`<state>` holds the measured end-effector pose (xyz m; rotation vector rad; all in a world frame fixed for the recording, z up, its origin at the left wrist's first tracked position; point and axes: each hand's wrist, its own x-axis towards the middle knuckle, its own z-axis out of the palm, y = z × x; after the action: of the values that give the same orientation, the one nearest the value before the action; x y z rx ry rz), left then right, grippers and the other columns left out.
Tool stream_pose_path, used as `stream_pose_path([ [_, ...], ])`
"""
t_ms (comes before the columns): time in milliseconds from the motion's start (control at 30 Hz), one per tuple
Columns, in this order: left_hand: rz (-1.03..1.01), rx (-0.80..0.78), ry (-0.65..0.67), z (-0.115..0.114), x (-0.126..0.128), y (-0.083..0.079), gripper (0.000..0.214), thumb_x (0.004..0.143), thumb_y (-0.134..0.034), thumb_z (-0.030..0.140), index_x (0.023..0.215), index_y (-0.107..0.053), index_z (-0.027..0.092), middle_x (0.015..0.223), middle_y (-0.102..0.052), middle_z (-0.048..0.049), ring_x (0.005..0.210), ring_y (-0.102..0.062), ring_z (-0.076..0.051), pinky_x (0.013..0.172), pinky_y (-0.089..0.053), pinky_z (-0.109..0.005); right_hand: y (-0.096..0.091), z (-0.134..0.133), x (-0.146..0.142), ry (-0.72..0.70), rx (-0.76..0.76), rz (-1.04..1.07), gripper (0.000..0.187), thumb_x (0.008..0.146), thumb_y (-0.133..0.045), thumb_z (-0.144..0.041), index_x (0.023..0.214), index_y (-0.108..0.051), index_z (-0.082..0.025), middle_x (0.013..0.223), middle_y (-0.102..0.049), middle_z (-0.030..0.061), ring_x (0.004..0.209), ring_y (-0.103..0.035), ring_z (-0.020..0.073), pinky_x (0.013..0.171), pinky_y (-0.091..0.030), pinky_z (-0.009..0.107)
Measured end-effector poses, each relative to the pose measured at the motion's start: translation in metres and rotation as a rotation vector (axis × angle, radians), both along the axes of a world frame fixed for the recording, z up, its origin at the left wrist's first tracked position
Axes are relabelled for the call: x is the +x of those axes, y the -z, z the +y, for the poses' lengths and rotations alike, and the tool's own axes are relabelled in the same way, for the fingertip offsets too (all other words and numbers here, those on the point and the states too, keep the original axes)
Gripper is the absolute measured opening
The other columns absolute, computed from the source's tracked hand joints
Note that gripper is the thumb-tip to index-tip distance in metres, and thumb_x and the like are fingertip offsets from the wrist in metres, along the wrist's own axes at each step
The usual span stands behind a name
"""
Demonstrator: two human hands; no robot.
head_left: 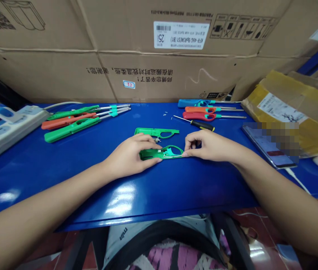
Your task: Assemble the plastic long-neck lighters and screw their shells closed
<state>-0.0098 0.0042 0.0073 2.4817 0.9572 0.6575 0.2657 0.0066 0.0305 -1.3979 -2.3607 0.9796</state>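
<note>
An open green lighter shell half lies on the blue table, with a turquoise trigger inside it. My left hand grips the shell's wide left end, thumb along the near edge and fingers over the far side. A thin white wire runs along the near edge to the narrow end. There my right hand pinches the wire between thumb and forefinger; the fingertips hide its tip. Just behind lies the matching green shell half, and a small metal part shows between the two halves.
Assembled green and orange lighters lie at left, beside a white power strip. Blue, orange and red lighters lie at back right, near a screwdriver and tiny white pieces. A phone and yellow-taped package are at right.
</note>
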Motion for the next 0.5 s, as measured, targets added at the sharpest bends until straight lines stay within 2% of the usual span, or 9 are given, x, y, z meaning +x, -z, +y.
stream_pose_path([
  [133,-0.058,-0.043,-0.010,-0.0012,0.0011,0.0027,0.029,0.084,-0.076,0.038,0.107,-0.077,0.021,0.104,-0.072,-0.0070,0.096,-0.069,-0.022,0.090,-0.056,-0.037,0.0025,-0.0001,-0.0011,0.004,0.012,-0.012,0.019,0.080,-0.071,-0.033,0.070,-0.064,-0.019,0.065,-0.063,-0.0012,0.061,-0.054,0.0122,0.056,-0.042,0.025],
  [333,0.006,0.064,0.004,-0.0043,0.0013,-0.0023,0.026,0.086,-0.074,0.034,0.107,-0.077,0.020,0.106,-0.073,-0.0085,0.100,-0.069,-0.024,0.091,-0.056,-0.039,-0.0021,-0.0042,-0.0015,-0.009,0.132,-0.060,0.015,0.080,-0.074,-0.031,0.076,-0.068,-0.019,0.075,-0.068,0.0012,0.069,-0.059,0.0150,0.063,-0.044,0.028],
  [500,0.032,0.080,-0.011,-0.0036,0.0008,-0.0018,0.027,0.087,-0.073,0.035,0.110,-0.076,0.021,0.107,-0.072,-0.0078,0.102,-0.069,-0.024,0.091,-0.056,-0.038,-0.0049,-0.0041,-0.0013,-0.036,0.267,0.027,0.014,0.080,-0.076,-0.030,0.084,-0.069,-0.019,0.085,-0.071,0.0034,0.077,-0.061,0.0174,0.071,-0.048,0.030],
])
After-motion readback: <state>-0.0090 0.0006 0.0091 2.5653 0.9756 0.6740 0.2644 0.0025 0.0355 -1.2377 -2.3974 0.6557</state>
